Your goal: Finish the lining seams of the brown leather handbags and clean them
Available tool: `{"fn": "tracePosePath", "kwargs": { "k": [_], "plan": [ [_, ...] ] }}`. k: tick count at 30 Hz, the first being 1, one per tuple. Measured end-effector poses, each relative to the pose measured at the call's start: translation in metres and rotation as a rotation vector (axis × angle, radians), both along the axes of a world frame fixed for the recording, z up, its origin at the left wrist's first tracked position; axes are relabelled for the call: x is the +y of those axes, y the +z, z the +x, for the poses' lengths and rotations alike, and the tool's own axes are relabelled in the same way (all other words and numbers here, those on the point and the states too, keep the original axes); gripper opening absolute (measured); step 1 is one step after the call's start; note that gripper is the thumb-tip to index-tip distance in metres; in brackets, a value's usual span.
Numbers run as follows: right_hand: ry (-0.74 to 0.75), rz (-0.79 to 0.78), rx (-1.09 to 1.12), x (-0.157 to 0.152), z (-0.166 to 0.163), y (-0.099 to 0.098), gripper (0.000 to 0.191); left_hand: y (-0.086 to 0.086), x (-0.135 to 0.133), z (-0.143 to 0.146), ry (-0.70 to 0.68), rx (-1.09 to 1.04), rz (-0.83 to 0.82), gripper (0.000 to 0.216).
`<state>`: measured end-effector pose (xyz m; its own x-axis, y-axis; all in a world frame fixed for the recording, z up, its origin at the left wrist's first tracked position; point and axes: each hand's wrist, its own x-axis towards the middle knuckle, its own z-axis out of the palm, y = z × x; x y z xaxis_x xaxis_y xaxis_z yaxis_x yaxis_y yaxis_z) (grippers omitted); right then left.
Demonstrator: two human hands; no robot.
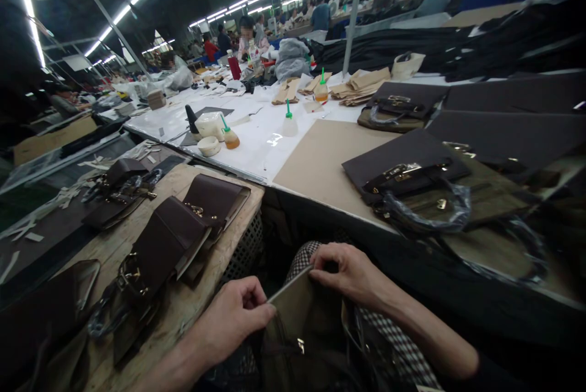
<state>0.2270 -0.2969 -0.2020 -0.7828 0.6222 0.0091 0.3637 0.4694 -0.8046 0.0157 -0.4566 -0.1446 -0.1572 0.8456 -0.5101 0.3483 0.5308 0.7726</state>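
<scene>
On my lap, over checked cloth (394,343), lies an olive-brown handbag (302,319) with a small shiny metal fitting on its front. My left hand (235,315) pinches the left end of the bag's pale top edge between thumb and fingers. At the right end of that same edge, my right hand (345,273) grips with thumb and forefinger curled together. The edge runs straight between the two hands. The lower part of the bag is dark and hard to make out.
Dark brown bags (169,239) with metal clasps lie on a wooden board (201,300) at left. More bags (412,166) with plastic-wrapped handles rest on the right. Glue bottles (231,137) and a tape roll (209,146) stand on the white table (256,163). Several people work farther back.
</scene>
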Motion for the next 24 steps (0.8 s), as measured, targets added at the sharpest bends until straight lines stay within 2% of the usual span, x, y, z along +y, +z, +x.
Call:
{"fn": "tracePosePath", "kwargs": {
  "k": [4,9,13,17,21,23,24],
  "plan": [
    [0.003,-0.032,0.005,0.0,0.001,0.0,0.009,-0.008,0.0,0.0,0.02,-0.036,-0.01,0.022],
    [-0.041,-0.03,-0.009,-0.001,0.001,0.0,0.008,-0.024,-0.004,0.003,0.054,-0.03,0.052,0.024],
    [-0.114,-0.017,-0.07,-0.004,-0.005,0.003,0.008,-0.026,-0.001,0.001,0.021,-0.065,0.076,0.019],
    [-0.184,0.007,-0.119,-0.01,-0.012,0.01,0.008,-0.018,0.014,-0.003,-0.077,-0.082,0.062,0.021],
    [-0.25,0.048,-0.18,-0.014,-0.019,0.006,0.007,-0.012,0.041,0.0,-0.267,0.162,-0.038,0.014],
    [-0.281,0.062,-0.196,-0.013,-0.021,-0.001,0.006,-0.01,0.056,0.005,-0.367,0.237,-0.037,0.003],
    [-0.293,0.066,-0.202,-0.01,-0.022,-0.005,0.006,-0.009,0.063,0.008,-0.401,0.236,-0.011,0.007]
  ]
}}
